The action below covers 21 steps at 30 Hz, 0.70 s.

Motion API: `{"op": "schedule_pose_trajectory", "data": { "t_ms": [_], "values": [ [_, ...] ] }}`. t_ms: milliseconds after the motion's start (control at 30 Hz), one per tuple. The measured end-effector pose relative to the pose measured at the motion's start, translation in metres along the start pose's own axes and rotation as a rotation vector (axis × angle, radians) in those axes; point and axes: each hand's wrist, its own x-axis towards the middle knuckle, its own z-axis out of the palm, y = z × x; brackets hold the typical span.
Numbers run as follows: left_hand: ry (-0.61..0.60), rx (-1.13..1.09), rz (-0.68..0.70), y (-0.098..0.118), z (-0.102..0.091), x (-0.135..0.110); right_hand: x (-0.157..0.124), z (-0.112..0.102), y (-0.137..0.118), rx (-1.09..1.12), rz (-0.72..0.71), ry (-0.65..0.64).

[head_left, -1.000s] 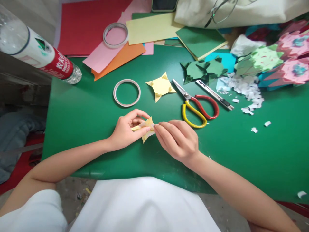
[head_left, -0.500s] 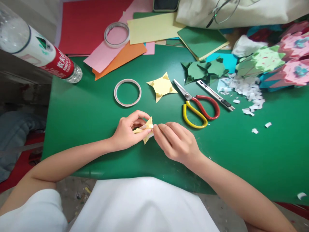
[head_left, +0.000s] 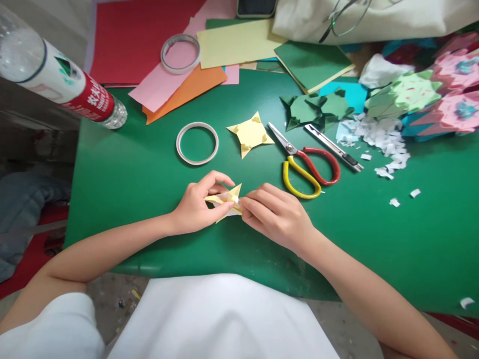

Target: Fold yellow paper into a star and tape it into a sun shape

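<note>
My left hand [head_left: 200, 202] pinches a small folded yellow paper piece [head_left: 229, 198] just above the green table [head_left: 123, 169], thumb and fingers closed on it. From the right, my right hand [head_left: 275, 215] meets it, fingertips pinched on the same piece at its right edge. Part of the paper is hidden between the fingers. A flat yellow star-shaped piece [head_left: 250, 133] lies farther back, beside a thin tape ring [head_left: 197, 143].
Red-and-yellow scissors [head_left: 307, 167] and a utility knife [head_left: 332, 146] lie right of the hands. Folded green pieces [head_left: 316, 108], white scraps [head_left: 385, 139] and paper flowers [head_left: 430, 94] sit back right. Coloured sheets [head_left: 187, 55], a second tape ring [head_left: 180, 53] and a bottle [head_left: 56, 75] are at the back left.
The yellow piece has turned slightly in my fingers, one point now sticking up to the right. My right fingertips have shifted a little along its edge. Nothing else moved.
</note>
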Motion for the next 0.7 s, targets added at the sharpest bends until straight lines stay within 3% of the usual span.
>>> {"op": "schedule_pose_trajectory", "data": {
  "t_ms": [133,433,700],
  "values": [
    [-0.001,0.016,-0.009,0.0,-0.001,0.0,0.0,0.0,0.0,0.057,0.027,0.001],
    [-0.012,0.019,-0.011,-0.001,0.002,0.0,-0.002,0.003,-0.01,-0.108,-0.003,-0.016],
    [-0.019,0.05,0.031,0.0,0.0,0.0,-0.001,0.0,0.001,0.03,-0.008,-0.087]
  ]
}}
